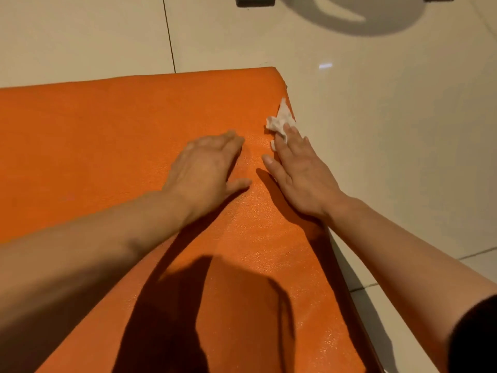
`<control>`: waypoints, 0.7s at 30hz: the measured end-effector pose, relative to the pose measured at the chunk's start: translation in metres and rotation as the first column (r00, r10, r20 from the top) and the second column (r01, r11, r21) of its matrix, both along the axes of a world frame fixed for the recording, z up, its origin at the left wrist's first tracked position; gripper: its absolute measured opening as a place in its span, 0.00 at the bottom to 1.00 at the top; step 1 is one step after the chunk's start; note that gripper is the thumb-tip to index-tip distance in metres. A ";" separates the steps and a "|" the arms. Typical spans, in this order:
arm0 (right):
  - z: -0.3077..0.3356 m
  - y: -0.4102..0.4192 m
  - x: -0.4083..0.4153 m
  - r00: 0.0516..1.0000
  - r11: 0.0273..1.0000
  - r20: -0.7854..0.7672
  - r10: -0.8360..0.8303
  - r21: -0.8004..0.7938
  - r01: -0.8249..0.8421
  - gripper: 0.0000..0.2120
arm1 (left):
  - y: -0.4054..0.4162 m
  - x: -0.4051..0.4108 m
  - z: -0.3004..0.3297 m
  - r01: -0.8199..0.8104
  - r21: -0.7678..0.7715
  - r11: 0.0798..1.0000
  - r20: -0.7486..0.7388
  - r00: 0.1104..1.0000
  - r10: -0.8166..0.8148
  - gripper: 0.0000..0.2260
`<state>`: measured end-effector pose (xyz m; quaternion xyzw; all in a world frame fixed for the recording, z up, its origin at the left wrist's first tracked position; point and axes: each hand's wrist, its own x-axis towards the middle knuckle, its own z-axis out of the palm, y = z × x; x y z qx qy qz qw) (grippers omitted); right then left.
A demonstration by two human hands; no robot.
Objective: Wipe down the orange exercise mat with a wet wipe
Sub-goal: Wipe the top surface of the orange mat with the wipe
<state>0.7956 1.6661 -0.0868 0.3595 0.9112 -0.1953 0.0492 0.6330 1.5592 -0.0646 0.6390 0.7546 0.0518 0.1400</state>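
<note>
Where wiped, orange mat [107,146] glistens, pebbled.

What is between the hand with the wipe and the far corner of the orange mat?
Nothing visible. The right hand presses the wet wipe near the mat's right edge; the left hand rests flat beside it.

The exercise mat [107,146] is bright orange with a fine pebbled grain, glinting in pale speckles; the wet wipe [279,119] is white. The floor tiles [390,117] are glossy cream with thin dark joints; a sleeve [476,337] is black.

Bare forearms — dark right sleeve [476,337]
</note>
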 end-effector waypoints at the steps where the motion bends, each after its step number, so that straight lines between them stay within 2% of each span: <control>1: 0.000 0.000 -0.002 1.000 1.000 -0.004 0.010 -0.004 -0.010 0.31 | 0.009 -0.015 0.001 -0.012 0.002 1.000 0.000 1.000 0.012 0.38; 5: -0.002 0.038 -0.029 0.999 0.998 0.021 -0.030 -0.055 0.031 0.31 | 0.037 -0.049 -0.006 -0.003 -0.267 0.964 -0.081 0.997 -0.019 0.48; 7: -0.003 0.065 -0.052 0.996 0.992 0.030 -0.088 -0.086 0.090 0.32 | 0.043 -0.051 -0.010 -0.020 -0.370 0.929 -0.065 0.998 -0.004 0.50; 11: -0.005 0.077 -0.101 0.986 0.983 -0.002 -0.166 -0.078 0.165 0.32 | 0.043 -0.053 -0.013 -0.021 -0.396 0.918 -0.031 0.999 0.010 0.50; 16: -0.009 0.086 -0.090 1.000 1.000 -0.016 0.018 0.025 -0.017 0.30 | 0.044 -0.055 -0.016 -0.017 -0.390 0.920 -0.017 1.000 0.011 0.50; 21: -0.005 0.087 -0.106 0.986 0.985 -0.007 -0.169 -0.032 0.168 0.31 | 0.043 -0.058 -0.017 -0.017 -0.373 0.928 -0.010 1.000 0.014 0.50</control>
